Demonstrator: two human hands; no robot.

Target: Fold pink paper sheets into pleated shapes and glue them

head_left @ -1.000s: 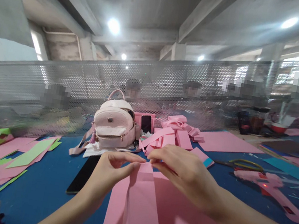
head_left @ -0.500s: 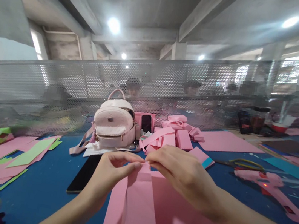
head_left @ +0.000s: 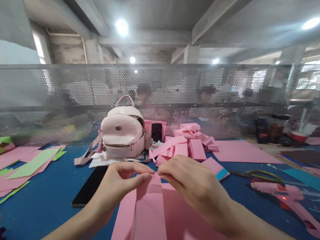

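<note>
A large pink paper sheet [head_left: 177, 237] lies on the blue table [head_left: 42, 202] in front of me, with a long folded strip running down its middle. My left hand [head_left: 120, 185] pinches the far end of that fold between thumb and fingers. My right hand [head_left: 195, 183] pinches the same far edge from the right, fingertips almost touching the left hand's. Both forearms reach in from the bottom of the view.
A black phone [head_left: 90, 186] lies left of the sheet. Behind it stand a pale pink backpack [head_left: 122, 132] and a heap of folded pink paper pieces [head_left: 186, 145]. A pink glue gun [head_left: 290, 201] and scissors [head_left: 261, 176] lie at right. Pink and green scraps [head_left: 7, 170] cover the left. A perforated metal screen [head_left: 60, 91] backs the table.
Both hands stay pinched on the far edge of the fold; the fingertips have shifted only slightly along it.
</note>
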